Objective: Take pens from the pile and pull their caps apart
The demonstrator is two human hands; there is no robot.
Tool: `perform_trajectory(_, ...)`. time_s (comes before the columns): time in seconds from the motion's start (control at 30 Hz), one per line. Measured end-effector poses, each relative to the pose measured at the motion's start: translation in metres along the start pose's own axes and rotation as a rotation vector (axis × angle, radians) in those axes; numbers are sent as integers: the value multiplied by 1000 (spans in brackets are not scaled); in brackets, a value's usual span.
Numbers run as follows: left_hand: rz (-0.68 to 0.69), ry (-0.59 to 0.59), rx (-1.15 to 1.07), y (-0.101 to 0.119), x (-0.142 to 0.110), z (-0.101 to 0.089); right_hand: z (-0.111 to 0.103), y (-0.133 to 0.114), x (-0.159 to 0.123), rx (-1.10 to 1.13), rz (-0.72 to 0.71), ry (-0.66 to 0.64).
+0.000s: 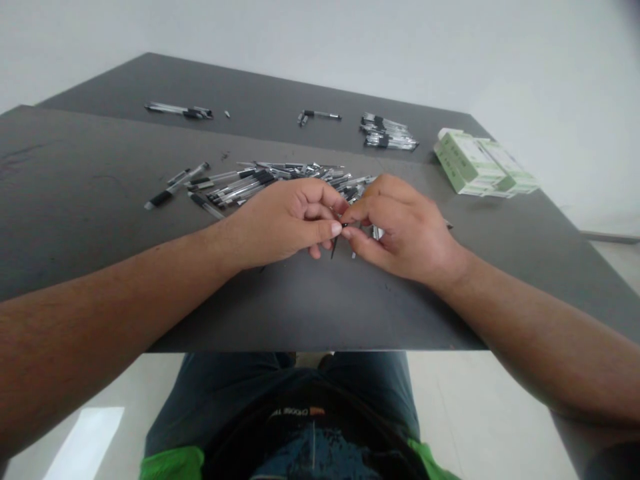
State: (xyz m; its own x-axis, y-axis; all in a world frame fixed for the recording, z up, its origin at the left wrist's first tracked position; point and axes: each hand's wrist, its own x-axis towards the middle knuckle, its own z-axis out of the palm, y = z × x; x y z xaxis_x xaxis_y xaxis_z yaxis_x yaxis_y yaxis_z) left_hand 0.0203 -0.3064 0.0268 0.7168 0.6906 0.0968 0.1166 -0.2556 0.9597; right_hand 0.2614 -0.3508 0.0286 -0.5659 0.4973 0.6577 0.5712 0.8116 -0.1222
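Black and mostly hidden by fingertips, a tiny dark piece (pixel 345 225) is pinched between the thumbs and forefingers of the left hand (pixel 293 223) and right hand (pixel 407 223), back from the grey table's (pixel 320 313) front edge. Just beyond sprawls a messy heap of clear plastic pens with black grips (pixel 237 190), so plenty looks left. Tidier: a slim clear-and-black pen bunch (pixel 177 110) toward the far left corner, plus a thicker clear-and-black pen stack (pixel 387 133) toward the far right (done ones, maybe?).

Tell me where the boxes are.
In the head view, the green boxes sit at right on the table, beyond the right hand, right of some pens.
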Motion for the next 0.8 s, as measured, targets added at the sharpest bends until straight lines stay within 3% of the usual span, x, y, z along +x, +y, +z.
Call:
perform_trajectory(0.2,2,28,-131,-3,2,-2,-2,0,1,117,109,-62)
perform_trajectory(0.47,-3,84,-99,-8,5,-7,-8,5,-7,275,334,-150)
perform_trajectory(0.8,54,102,-32,-4,0,-4,3,15,-16,535,408,-137)
